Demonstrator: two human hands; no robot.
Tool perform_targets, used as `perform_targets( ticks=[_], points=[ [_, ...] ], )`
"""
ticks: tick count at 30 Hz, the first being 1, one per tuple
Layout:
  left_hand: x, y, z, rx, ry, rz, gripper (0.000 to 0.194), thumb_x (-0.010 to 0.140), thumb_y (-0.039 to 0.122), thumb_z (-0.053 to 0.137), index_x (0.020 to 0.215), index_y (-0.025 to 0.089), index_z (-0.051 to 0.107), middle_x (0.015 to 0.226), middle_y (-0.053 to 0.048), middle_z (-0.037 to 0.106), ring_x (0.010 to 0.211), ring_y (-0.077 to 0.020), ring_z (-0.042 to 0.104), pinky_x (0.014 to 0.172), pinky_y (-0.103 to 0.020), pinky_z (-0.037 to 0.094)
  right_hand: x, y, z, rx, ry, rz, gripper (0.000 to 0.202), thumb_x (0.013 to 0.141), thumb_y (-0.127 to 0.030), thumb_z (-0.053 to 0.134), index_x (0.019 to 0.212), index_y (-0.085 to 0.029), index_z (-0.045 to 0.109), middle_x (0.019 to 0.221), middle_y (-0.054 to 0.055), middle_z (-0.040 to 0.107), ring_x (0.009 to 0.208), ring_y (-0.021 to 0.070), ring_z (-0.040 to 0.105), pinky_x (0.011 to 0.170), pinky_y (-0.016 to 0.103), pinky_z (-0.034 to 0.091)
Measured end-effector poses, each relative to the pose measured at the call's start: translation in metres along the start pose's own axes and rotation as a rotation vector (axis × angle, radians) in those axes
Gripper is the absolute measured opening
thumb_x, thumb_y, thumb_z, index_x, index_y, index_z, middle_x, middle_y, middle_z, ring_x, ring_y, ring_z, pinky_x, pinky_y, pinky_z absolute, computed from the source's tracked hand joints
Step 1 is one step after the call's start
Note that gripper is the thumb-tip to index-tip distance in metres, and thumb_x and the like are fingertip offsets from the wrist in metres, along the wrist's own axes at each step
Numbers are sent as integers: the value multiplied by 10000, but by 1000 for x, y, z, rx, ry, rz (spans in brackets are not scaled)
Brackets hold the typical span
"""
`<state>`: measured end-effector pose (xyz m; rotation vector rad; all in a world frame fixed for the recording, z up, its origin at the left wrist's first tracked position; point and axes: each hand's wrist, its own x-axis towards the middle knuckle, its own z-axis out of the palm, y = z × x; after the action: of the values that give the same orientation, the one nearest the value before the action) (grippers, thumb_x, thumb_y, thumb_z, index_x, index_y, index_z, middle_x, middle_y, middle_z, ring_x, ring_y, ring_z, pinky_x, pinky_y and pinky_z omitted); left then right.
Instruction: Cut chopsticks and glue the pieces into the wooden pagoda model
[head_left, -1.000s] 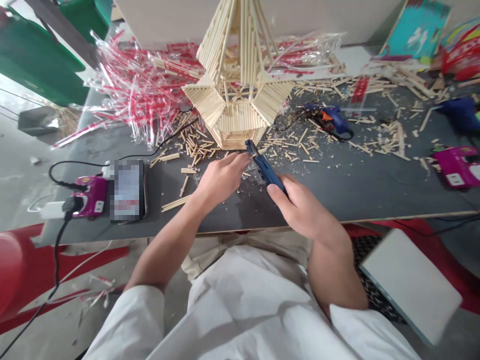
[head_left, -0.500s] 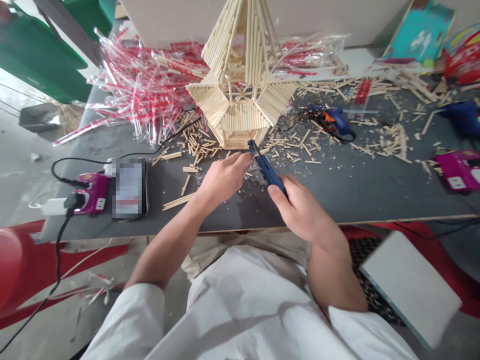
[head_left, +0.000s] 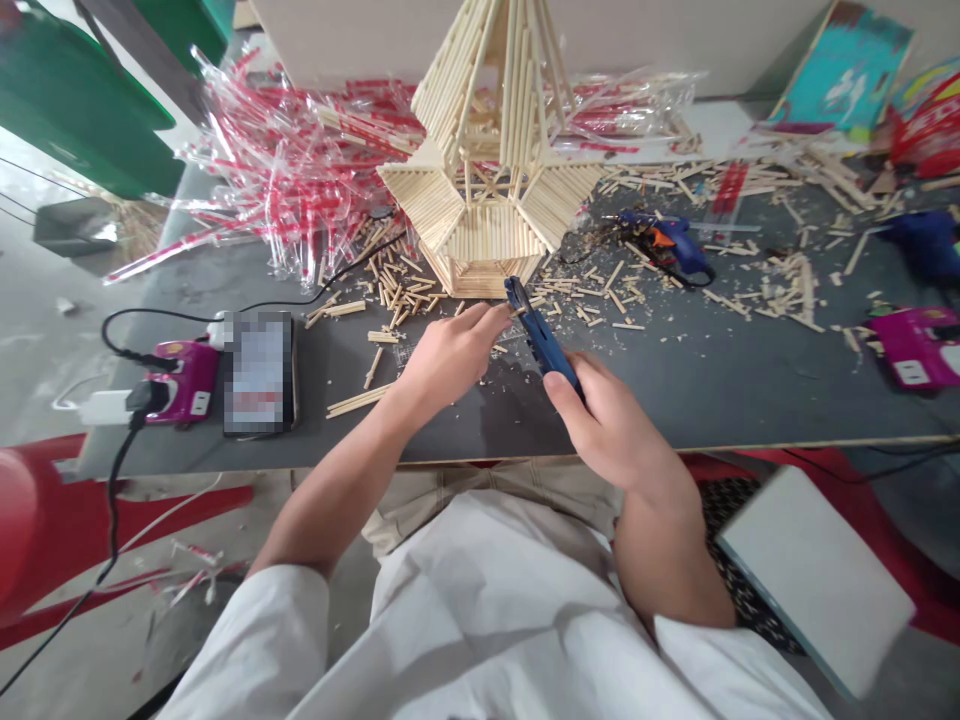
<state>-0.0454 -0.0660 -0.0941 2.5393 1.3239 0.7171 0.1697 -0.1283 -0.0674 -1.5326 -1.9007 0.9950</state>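
Note:
My right hand [head_left: 600, 415] is closed round the handle of a blue hand cutter [head_left: 551, 345], whose dark head points away from me. Just left of that head, my left hand [head_left: 457, 360] pinches a short wooden stick [head_left: 516, 312]; its end meets the cutter's jaws, and the fingers cover the rest of it. Directly behind both hands stands a tiered structure [head_left: 495, 235] built of pale round sticks, upright on the table. Cut stick pieces [head_left: 405, 285] lie scattered around its base. Several longer sticks [head_left: 360, 402] rest left of my left forearm.
Red-and-clear plastic wrappers [head_left: 292, 190] heap up at the back left. A blue glue gun [head_left: 675, 240] lies right of the structure, another blue tool [head_left: 926, 240] beyond it. A phone [head_left: 259, 375] and a purple power strip [head_left: 187, 380] with cables sit on the left of the grey table [head_left: 750, 390].
The cutter and my right hand have shifted very slightly right in the picture, and the view has moved a little too. Both hands keep the same hold.

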Motion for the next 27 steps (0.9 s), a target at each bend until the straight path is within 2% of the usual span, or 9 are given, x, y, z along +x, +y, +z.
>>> perform_targets(
  ticks=[14,20,23,25,27],
  points=[
    [1,0,1,8,1,-5,310,1080,226,342,1200,149,618,964,-99,690,786,-165,651,706,-266,482,1,0,4,-21,1,-18,503,1069,-500,404,1396,-161,581,1277,151,633,1214,293,588,1047,439,432],
    [1,-1,2,15,-15,6,280,1059,180,368,1194,137,609,953,-86,671,791,-164,648,711,-259,479,2,-1,8,-73,44,-16,445,1066,-482,398,1322,-178,598,1235,144,643,1154,286,609,1003,412,439],
    [0,-2,2,13,-10,8,278,1061,180,368,1200,137,605,958,-78,663,798,-163,648,721,-255,481,2,-2,9,-108,33,55,434,1053,-552,398,1142,-199,634,1107,122,688,1010,279,642,885,380,450],
    [0,-2,3,6,-7,-1,277,1059,175,366,1196,144,605,960,-73,664,799,-159,649,722,-251,482,1,-3,9,-133,1,132,479,1035,-632,386,968,-219,619,931,87,696,852,260,633,767,353,422],
    [0,-1,3,1,-2,-10,275,1059,180,369,1194,147,606,961,-74,668,796,-157,651,719,-250,480,0,-3,10,-157,-9,191,523,1023,-681,360,901,-227,589,848,69,683,784,251,616,712,339,382]
  ],
)
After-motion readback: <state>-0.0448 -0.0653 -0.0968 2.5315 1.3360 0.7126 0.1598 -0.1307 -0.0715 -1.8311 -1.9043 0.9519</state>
